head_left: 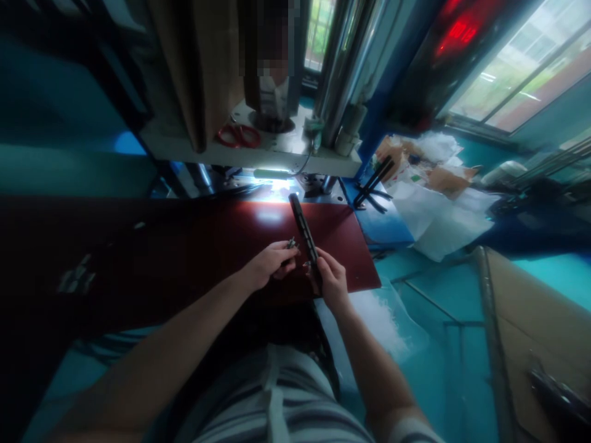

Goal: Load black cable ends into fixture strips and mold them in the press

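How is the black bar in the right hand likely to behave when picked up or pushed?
The bar is probably stiff: it juts out straight from the right hand, held near one end. It seems fairly light, since one hand supports it. Its long, narrow shape suggests it may swivel if pushed off-centre.

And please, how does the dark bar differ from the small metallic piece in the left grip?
The dark bar is long and straight; the small metallic piece looks much shorter and is partly covered. The bar extends forward from the right grip; the piece only peeks out of the left grip. Both are held above the reddish table.
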`<move>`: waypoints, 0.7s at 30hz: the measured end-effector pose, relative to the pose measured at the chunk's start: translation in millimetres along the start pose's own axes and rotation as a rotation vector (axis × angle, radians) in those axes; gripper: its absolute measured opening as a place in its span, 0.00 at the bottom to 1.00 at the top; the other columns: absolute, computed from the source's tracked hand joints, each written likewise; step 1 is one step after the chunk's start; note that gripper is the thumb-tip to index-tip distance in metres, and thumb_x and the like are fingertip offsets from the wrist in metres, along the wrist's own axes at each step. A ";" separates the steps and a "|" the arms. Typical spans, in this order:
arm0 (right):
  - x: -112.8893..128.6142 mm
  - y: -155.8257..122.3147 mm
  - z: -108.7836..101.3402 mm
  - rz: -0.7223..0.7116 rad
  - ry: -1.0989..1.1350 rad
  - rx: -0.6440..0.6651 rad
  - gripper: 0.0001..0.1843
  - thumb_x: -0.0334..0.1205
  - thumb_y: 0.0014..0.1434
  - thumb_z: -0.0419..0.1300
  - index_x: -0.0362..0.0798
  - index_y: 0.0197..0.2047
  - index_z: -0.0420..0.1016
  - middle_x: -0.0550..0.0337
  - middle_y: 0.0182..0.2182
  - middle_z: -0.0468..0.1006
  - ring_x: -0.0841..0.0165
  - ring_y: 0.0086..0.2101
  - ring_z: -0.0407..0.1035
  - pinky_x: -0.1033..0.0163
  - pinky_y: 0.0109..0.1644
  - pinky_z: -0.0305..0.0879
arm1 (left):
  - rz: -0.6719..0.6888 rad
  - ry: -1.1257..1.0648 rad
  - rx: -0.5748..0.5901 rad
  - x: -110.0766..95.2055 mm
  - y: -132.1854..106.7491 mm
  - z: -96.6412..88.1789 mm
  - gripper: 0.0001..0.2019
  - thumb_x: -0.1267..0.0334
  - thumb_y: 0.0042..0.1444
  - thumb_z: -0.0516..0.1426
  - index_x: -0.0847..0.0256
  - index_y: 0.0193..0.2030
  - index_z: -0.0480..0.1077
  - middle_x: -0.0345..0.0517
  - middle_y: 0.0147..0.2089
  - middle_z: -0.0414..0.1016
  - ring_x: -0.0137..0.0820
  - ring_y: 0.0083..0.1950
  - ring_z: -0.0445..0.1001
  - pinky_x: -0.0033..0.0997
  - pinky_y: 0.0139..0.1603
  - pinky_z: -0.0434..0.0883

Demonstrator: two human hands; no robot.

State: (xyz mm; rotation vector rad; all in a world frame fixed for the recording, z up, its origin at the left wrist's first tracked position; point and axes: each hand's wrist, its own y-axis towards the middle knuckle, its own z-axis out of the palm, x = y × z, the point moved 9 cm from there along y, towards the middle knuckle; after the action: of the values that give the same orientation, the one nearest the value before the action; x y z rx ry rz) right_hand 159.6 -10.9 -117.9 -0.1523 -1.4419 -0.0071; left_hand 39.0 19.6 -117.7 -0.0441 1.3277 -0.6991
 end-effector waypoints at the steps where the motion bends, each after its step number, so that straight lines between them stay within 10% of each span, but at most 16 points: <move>1: -0.4 0.2 0.1 0.001 -0.001 0.004 0.27 0.53 0.53 0.57 0.44 0.51 0.71 0.65 0.19 0.72 0.78 0.12 0.57 0.72 0.12 0.54 | -0.004 -0.019 -0.002 0.3 0.3 -1.7 0.11 0.57 0.51 0.55 0.64 0.32 0.63 0.36 0.15 0.61 0.19 0.14 0.52 0.18 0.14 0.46; 21: 1.3 1.0 1.1 -0.005 -0.073 0.022 0.26 0.52 0.54 0.57 0.45 0.51 0.72 0.64 0.18 0.72 0.76 0.12 0.57 0.70 0.13 0.53 | 0.140 0.251 -0.116 -15.4 -4.0 0.8 0.14 0.57 0.44 0.59 0.63 0.22 0.60 0.32 0.14 0.57 0.19 0.16 0.52 0.22 0.17 0.49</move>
State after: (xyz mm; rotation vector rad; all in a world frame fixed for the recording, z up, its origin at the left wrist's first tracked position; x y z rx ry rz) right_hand 158.7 -9.7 -116.6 -0.1318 -1.5145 0.0100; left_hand 36.9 23.6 -102.4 0.0444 1.5947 -0.5199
